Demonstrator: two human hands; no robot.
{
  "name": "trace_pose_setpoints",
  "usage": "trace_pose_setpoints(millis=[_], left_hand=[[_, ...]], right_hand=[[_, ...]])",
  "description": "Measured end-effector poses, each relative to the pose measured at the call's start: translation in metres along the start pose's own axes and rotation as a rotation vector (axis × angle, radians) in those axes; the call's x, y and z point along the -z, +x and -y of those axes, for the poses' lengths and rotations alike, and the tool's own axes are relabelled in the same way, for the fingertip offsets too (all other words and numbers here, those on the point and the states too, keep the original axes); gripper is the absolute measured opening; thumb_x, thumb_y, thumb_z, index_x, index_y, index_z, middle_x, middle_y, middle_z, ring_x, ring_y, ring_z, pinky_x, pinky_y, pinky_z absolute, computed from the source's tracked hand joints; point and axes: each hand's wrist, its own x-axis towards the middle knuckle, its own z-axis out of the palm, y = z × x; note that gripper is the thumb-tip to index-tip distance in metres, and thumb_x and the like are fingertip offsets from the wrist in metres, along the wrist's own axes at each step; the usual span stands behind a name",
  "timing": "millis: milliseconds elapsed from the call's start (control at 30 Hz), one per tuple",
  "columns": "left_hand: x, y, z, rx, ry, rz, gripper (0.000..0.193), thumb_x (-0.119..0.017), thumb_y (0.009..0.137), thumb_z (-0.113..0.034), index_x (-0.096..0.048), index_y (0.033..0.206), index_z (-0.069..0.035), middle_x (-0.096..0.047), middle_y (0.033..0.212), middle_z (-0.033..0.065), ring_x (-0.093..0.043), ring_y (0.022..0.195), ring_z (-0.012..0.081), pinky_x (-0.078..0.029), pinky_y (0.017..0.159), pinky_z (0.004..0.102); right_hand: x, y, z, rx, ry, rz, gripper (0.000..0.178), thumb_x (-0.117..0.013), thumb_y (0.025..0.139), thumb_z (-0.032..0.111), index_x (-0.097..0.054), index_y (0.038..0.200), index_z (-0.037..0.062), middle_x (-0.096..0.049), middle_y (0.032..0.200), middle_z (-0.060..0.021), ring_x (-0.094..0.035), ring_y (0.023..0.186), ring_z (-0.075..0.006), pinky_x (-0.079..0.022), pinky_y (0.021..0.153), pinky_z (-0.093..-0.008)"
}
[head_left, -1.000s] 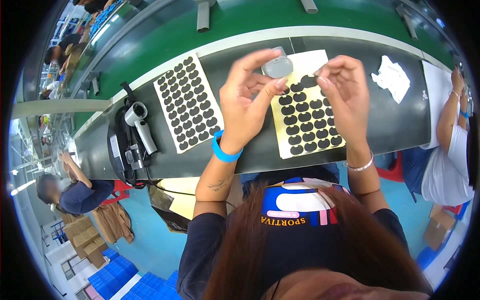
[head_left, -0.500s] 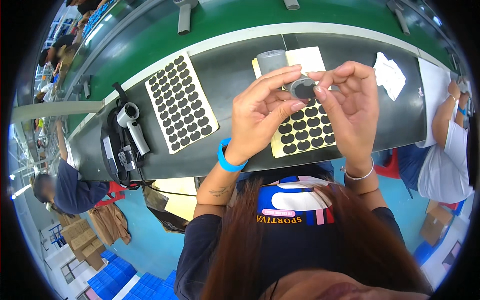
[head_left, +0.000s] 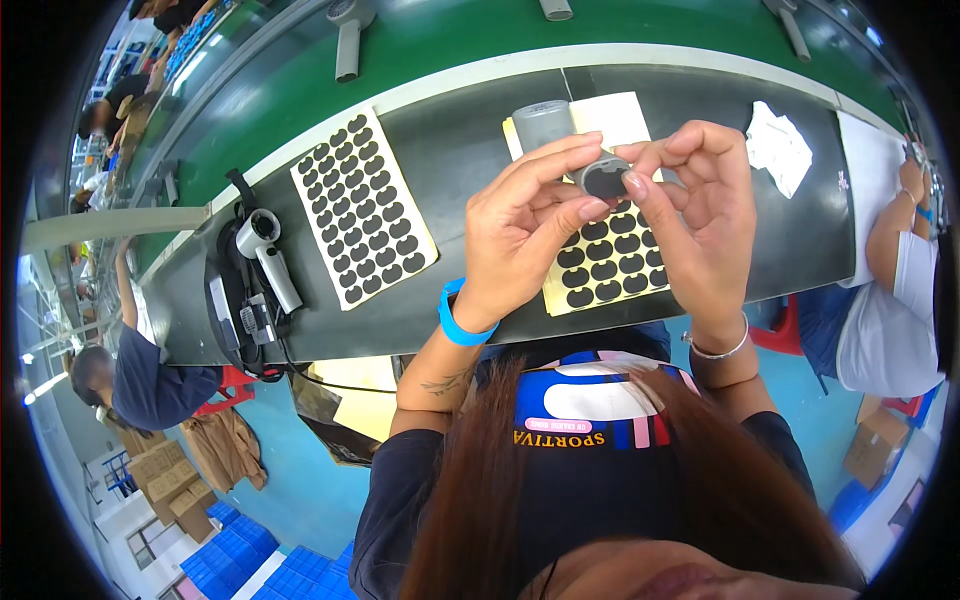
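Note:
My left hand [head_left: 525, 220] is closed around a grey hair dryer-shaped housing [head_left: 582, 160], its round end turned toward me. A dark, nearly round pad [head_left: 604, 182] covers that end; it resembles the black stickers on the sheets. My right hand [head_left: 700, 200] pinches the rim of the same end, its thumb tip at the pad's edge. Beyond my fingers shows a wide grey cylindrical part [head_left: 545, 123], and I cannot tell whether it joins the held piece. Directly below my hands lies a sheet of black stickers [head_left: 604, 272], partly covered by them.
Another sticker sheet [head_left: 365, 215] lies left on the dark bench [head_left: 455, 140]. Farther left are a grey hair dryer-shaped unit [head_left: 268, 255] and a black strap with a cable. Crumpled white paper [head_left: 778, 150] is at right. A green conveyor [head_left: 480, 35] carries grey units. Co-workers sit either side.
The held end has tilted slightly and my right thumb has shifted a little left along its edge. Grey units on the conveyor have moved left.

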Motion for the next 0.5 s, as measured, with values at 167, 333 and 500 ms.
trace_pose_setpoints(millis=[167, 333, 500], left_hand=[[0.0006, 0.0007, -0.0009, 0.002, 0.014, 0.009, 0.035, -0.063, 0.083, 0.008, -0.058, 0.118, 0.006, -0.054, 0.126, 0.0188, -0.066, 0.09, 0.0199, -0.057, 0.079, 0.0292], [0.0006, -0.0001, -0.0014, 0.008, 0.009, 0.0, 0.035, -0.062, 0.084, 0.008, -0.058, 0.118, 0.006, -0.054, 0.125, 0.019, -0.067, 0.09, 0.0202, -0.057, 0.079, 0.0292], [0.001, -0.0003, -0.0029, 0.011, 0.002, 0.01, 0.033, -0.061, 0.085, 0.008, -0.057, 0.118, 0.007, -0.054, 0.125, 0.0194, -0.066, 0.092, 0.0226, -0.058, 0.08, 0.0311]], right_hand=[[0.0001, 0.0001, -0.0006, 0.001, 0.008, -0.003, 0.033, -0.059, 0.085, -0.009, -0.04, 0.11, 0.0009, -0.053, 0.096, -0.0093, -0.059, 0.1, -0.0179, -0.051, 0.079, -0.0257], [-0.0018, -0.0002, 0.0006, 0.005, 0.003, -0.007, 0.033, -0.059, 0.085, -0.009, -0.04, 0.11, 0.001, -0.052, 0.096, -0.0092, -0.059, 0.099, -0.0179, -0.052, 0.077, -0.0257], [-0.0039, -0.0016, 0.0022, 0.004, -0.027, -0.025, 0.032, -0.059, 0.085, -0.009, -0.04, 0.108, 0.0015, -0.053, 0.096, -0.0093, -0.059, 0.098, -0.018, -0.053, 0.077, -0.0254]])
